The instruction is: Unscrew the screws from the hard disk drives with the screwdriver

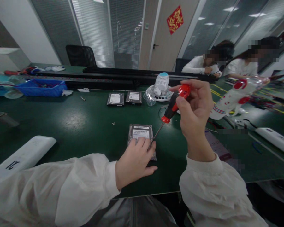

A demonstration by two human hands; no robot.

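A hard drive (pixel 140 128) with a white label lies on the green table in front of me. My left hand (pixel 137 157) rests across its near part, fingers laid over the top and thumb stretched out to the right. In my right hand (pixel 196 108) is a red and black screwdriver (pixel 172 105), gripped by its handle and tilted. Its shaft runs down to the drive's right edge, beside my left fingertips; the exact contact of the tip is hidden. Several small screws (pixel 113 123) sit to the left of the drive.
Farther back lie two more hard drives (pixel 115 99) (pixel 133 97) and a white fan (pixel 162 86). A blue bin (pixel 42 87) is at the left. White devices (pixel 29 153) (pixel 275 140) lie on both sides. Two people (pixel 200 64) (pixel 242 66) sit across, at the right.
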